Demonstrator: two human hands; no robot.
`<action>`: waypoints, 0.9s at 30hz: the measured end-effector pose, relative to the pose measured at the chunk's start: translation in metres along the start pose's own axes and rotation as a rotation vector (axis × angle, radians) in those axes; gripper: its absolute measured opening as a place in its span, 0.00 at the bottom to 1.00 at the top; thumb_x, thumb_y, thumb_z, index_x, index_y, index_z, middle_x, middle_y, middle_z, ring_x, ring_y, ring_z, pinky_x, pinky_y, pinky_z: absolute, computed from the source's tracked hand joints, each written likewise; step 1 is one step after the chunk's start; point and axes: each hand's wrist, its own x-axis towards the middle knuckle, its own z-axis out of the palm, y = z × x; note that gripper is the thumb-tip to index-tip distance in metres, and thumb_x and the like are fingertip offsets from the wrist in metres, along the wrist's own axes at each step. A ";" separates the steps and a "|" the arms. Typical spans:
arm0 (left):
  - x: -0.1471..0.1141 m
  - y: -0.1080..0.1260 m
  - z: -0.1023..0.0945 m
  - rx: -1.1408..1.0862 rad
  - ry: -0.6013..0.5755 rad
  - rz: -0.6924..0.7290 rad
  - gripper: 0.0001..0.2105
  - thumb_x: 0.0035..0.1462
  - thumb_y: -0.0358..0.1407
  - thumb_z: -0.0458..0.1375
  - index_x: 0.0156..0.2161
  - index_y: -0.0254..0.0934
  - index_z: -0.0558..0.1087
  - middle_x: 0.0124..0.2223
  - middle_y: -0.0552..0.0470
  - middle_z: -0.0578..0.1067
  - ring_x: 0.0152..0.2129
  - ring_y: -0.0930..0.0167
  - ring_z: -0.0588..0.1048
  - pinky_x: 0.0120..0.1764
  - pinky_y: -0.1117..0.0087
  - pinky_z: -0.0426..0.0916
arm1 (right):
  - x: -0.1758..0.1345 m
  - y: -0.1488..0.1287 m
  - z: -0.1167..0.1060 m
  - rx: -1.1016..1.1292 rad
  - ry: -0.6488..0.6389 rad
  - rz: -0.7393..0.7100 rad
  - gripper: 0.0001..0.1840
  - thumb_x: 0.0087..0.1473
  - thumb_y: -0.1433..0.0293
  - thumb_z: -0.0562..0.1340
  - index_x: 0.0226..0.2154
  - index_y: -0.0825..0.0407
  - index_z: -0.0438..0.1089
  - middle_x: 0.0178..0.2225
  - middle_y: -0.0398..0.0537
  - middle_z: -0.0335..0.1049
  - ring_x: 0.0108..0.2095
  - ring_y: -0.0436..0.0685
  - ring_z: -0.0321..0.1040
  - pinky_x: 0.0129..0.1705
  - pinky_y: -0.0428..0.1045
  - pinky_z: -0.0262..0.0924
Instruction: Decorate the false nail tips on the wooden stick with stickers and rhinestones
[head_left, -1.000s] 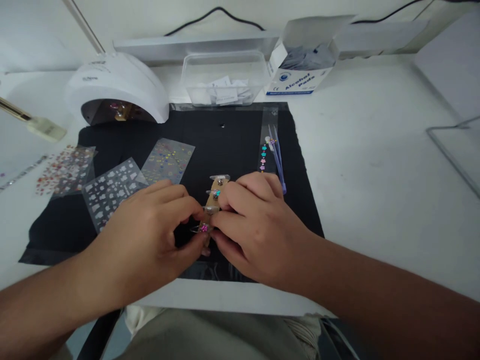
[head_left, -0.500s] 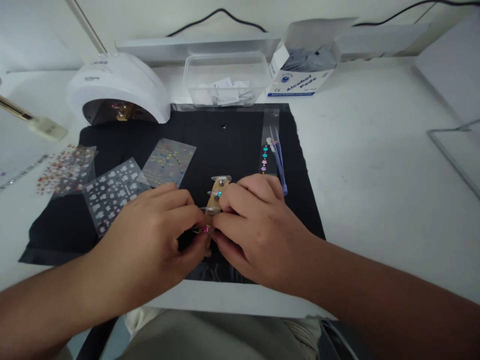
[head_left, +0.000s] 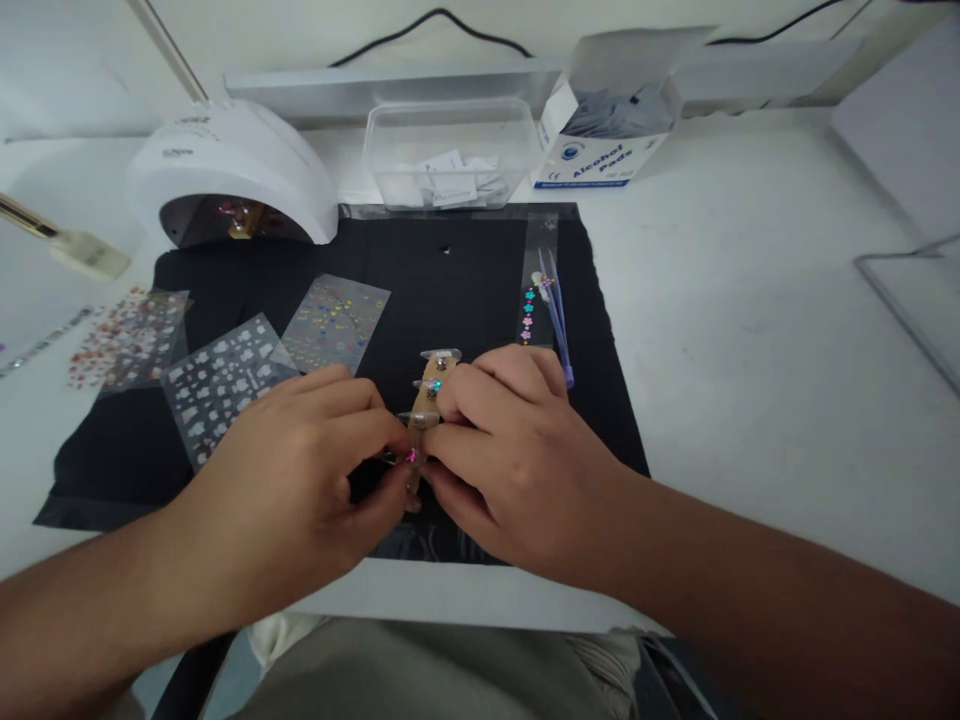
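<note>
Since a second ago, our left thumb and index finger have closed in around the pink flower gem (head_left: 412, 456), now partly covered. Right hand held position; everything on the table (head_left: 750, 300) unchanged.

Left hand (head_left: 307, 470): thumb and index pinching the clear nail tip under that gem, at the near part of the wooden strip (head_left: 424, 400). Right hand (head_left: 525, 460): fingers curled, gripping the strip's right side.

Strip is between the two hands, over the black mat (head_left: 442, 300), running away from us; can't tell if it touches the mat. More clear nail tips sit crosswise along it; we see a teal gem (head_left: 435, 387) near the second from the far end.

Left of the hands: white-print sticker sheet (head_left: 232, 370), multicolour sticker sheet (head_left: 337, 320) just behind it, orange-and-red sticker sheet (head_left: 135, 340) further left. Right: lilac tweezers (head_left: 557, 320) lying beside a clear strip of flower decals (head_left: 528, 310).

Back left: white nail lamp (head_left: 240, 150), wooden piece (head_left: 246, 220) inside. Back centre: clear plastic tub (head_left: 382, 160) with white packets (head_left: 454, 185). To its right, the open Alcohol Pads box (head_left: 600, 165). Far left: flat-tipped brush (head_left: 90, 255).
</note>
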 end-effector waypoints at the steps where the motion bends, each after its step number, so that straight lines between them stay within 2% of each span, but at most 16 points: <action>1: 0.000 0.000 -0.001 -0.011 -0.001 -0.002 0.10 0.59 0.31 0.54 0.29 0.37 0.75 0.26 0.50 0.71 0.27 0.65 0.67 0.32 0.61 0.62 | 0.000 0.000 0.000 0.002 -0.004 0.000 0.13 0.58 0.71 0.60 0.22 0.52 0.66 0.30 0.48 0.62 0.36 0.59 0.54 0.37 0.56 0.42; 10: 0.001 0.000 0.000 -0.021 -0.017 -0.007 0.09 0.60 0.31 0.54 0.30 0.38 0.74 0.28 0.50 0.72 0.29 0.65 0.67 0.32 0.62 0.61 | 0.000 0.002 0.001 -0.008 -0.005 -0.005 0.13 0.58 0.70 0.59 0.23 0.51 0.66 0.31 0.48 0.62 0.37 0.60 0.55 0.37 0.56 0.42; 18: 0.002 -0.006 -0.002 -0.182 -0.057 -0.084 0.09 0.60 0.31 0.57 0.29 0.41 0.76 0.28 0.53 0.73 0.30 0.67 0.69 0.33 0.66 0.61 | 0.000 0.001 0.000 -0.006 0.000 0.000 0.13 0.58 0.71 0.59 0.22 0.52 0.66 0.31 0.48 0.63 0.37 0.60 0.55 0.37 0.57 0.44; 23: 0.001 -0.010 -0.004 -0.225 -0.067 -0.112 0.08 0.58 0.31 0.57 0.29 0.41 0.75 0.29 0.55 0.73 0.31 0.69 0.70 0.33 0.66 0.62 | -0.001 0.001 -0.005 0.038 0.036 -0.001 0.12 0.58 0.72 0.58 0.24 0.52 0.70 0.32 0.48 0.63 0.38 0.60 0.56 0.41 0.58 0.48; 27: 0.003 -0.009 -0.003 -0.208 -0.065 -0.115 0.08 0.57 0.30 0.56 0.28 0.40 0.73 0.28 0.55 0.72 0.30 0.69 0.69 0.32 0.67 0.60 | -0.001 0.002 -0.006 0.063 0.018 -0.034 0.09 0.56 0.74 0.59 0.25 0.51 0.72 0.31 0.48 0.62 0.38 0.60 0.55 0.40 0.57 0.48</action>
